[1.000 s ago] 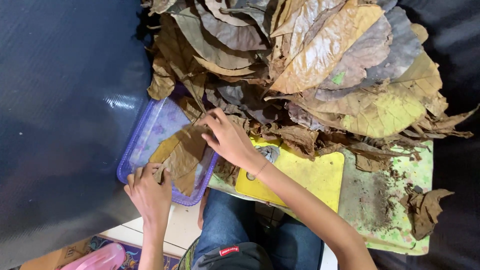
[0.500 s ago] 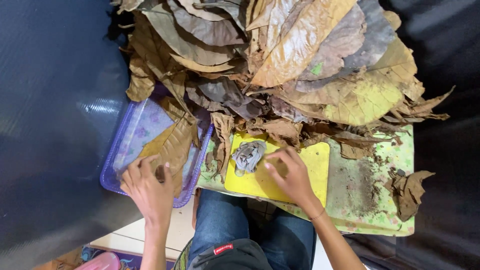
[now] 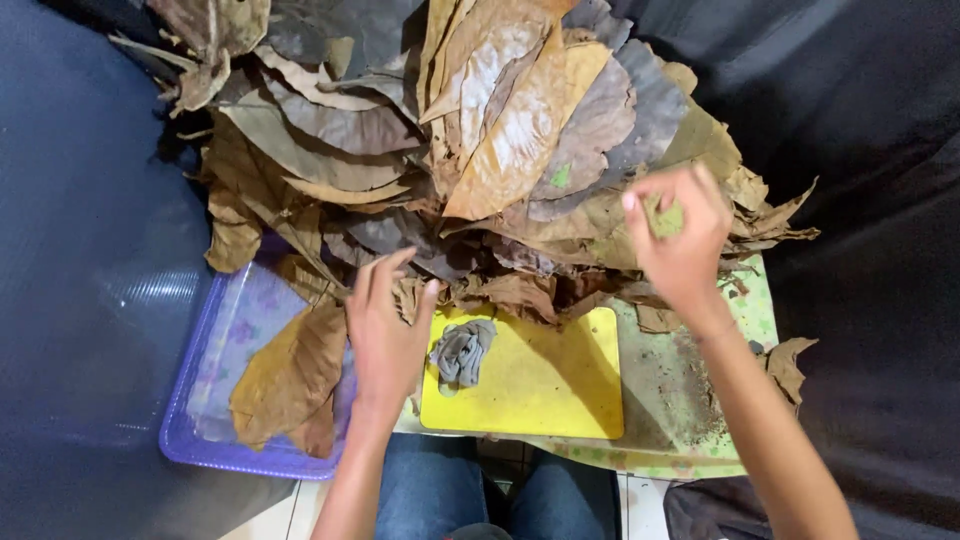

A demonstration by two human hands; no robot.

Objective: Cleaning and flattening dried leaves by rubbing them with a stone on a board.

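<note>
Dark plastic sheeting (image 3: pixel 80 250) surrounds a heap of dry brown leaves (image 3: pixel 470 150). Right hand (image 3: pixel 680 240), fingers pinched on a leaf edge; left hand (image 3: pixel 385 335), fingers spread, beside a yellow cutting board (image 3: pixel 540 385).

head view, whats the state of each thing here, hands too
left hand: open, fingers spread, at the leaf pile's lower edge
right hand: pinching a leaf in the pile
leaf pile: heaped, dry, brown
purple tray: holds a few leaves
yellow board: flat, grey cloth on it
grey cloth: crumpled
</note>
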